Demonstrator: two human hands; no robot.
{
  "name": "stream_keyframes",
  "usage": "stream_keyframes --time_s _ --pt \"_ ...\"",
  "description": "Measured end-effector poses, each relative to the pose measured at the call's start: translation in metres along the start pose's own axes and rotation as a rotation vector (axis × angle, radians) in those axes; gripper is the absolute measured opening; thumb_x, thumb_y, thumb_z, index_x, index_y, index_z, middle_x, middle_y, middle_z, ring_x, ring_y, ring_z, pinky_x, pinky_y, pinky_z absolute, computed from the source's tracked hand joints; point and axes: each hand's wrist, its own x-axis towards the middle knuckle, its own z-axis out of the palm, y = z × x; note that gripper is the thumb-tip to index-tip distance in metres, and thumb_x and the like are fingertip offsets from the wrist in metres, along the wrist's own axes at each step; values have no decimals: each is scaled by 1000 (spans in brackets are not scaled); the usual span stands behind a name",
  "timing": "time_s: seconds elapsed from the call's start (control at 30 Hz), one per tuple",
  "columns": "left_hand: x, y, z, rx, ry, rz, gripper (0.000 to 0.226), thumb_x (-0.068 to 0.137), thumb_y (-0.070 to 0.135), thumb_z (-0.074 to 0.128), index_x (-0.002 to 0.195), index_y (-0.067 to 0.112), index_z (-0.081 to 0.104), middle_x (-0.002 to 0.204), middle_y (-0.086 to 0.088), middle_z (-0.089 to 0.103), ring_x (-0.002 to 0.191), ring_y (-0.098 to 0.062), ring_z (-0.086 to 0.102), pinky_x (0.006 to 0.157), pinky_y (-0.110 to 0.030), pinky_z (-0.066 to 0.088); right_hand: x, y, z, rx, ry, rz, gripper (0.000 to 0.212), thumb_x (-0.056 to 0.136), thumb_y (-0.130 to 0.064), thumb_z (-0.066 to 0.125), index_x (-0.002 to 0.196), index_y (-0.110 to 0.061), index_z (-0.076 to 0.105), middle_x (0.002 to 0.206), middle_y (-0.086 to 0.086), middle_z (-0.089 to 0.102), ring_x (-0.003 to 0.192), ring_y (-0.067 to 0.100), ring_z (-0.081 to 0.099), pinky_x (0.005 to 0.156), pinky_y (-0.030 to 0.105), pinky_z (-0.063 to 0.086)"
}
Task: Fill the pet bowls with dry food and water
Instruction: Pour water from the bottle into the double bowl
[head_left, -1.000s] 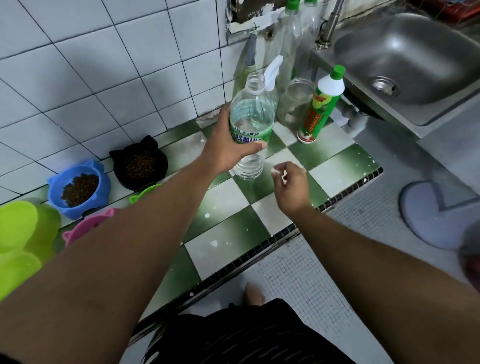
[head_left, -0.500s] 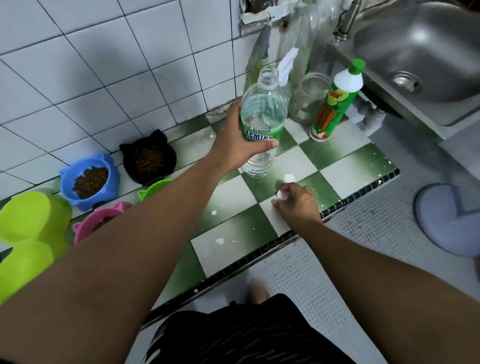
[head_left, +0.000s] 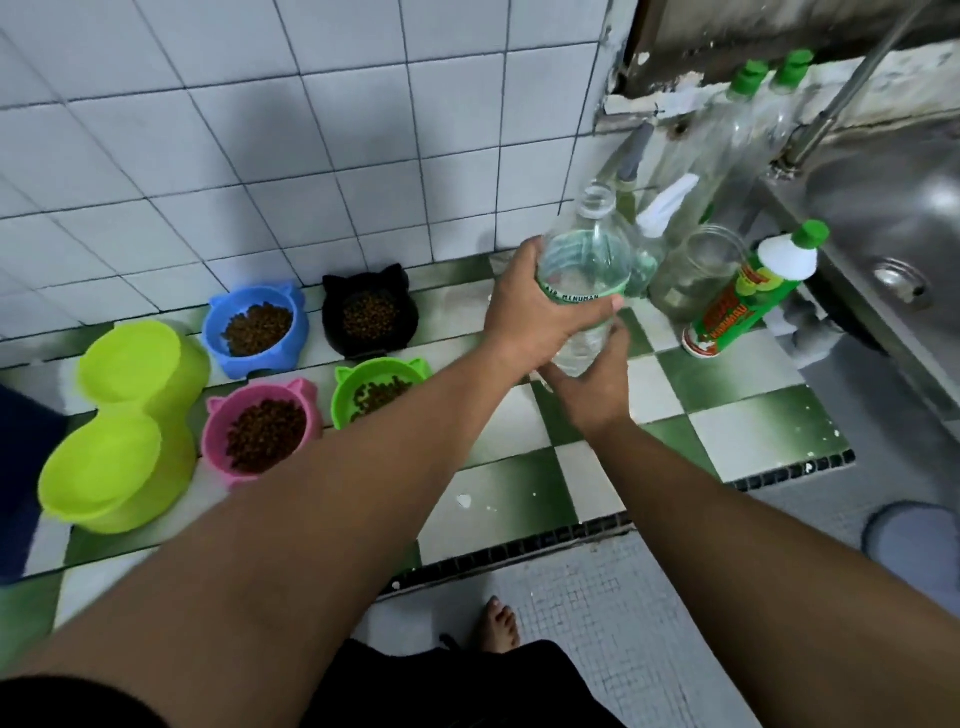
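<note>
My left hand (head_left: 535, 317) grips an uncapped clear water bottle (head_left: 584, 260) around its green label, lifted and tilted slightly left. My right hand (head_left: 592, 384) cups the bottle's base from below. Four cat-ear bowls hold brown kibble: blue (head_left: 254, 327), black (head_left: 370, 314), pink (head_left: 262, 431) and green (head_left: 376, 392), the green one partly hidden by my left forearm. At far left a lime double bowl (head_left: 124, 426) stands with both cups empty. The bottle cap is not visible.
Behind the bottle stand a glass jar (head_left: 696, 270), a green-and-white detergent bottle (head_left: 748, 296), a spray bottle (head_left: 657, 228) and tall clear bottles. A steel sink (head_left: 893, 234) is at right. The green-white tiled ledge (head_left: 737, 410) ends at a dark-edged step; my bare foot (head_left: 498, 623) is below.
My right hand left the ledge, where it pressed a small white cap, and rose to the bottle's base. The bottle has lifted and tilted. The view shifted, showing all the bowls.
</note>
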Motion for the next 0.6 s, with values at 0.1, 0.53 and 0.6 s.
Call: stream_keyframes --time_s 0.1,0.53,0.6 --pt "-2 6 -19 -5 62 5 78 52 45 98 116 31 57 111 12 71 101 -6 70 89 -37 61 -2 -14 10 66 -6 -64 88 58 -36 93 126 -38 37 116 -22 59 108 4 62 96 36 53" --pt "-34 -23 -197 -210 411 -82 55 71 18 94 111 24 57 106 4 71 91 2 69 80 -19 57 -34 -106 138 -178 -152 -353 70 53 -39 83 115 -35 49 107 -8 66 98 19 65 85 45 55" --pt "-40 -34 -226 -243 446 -115 52 73 21 93 110 25 58 102 10 69 81 12 65 71 -9 51 -44 -117 162 -265 -179 -429 78 56 -40 83 125 -27 49 115 -3 65 107 23 62 92 47 51"
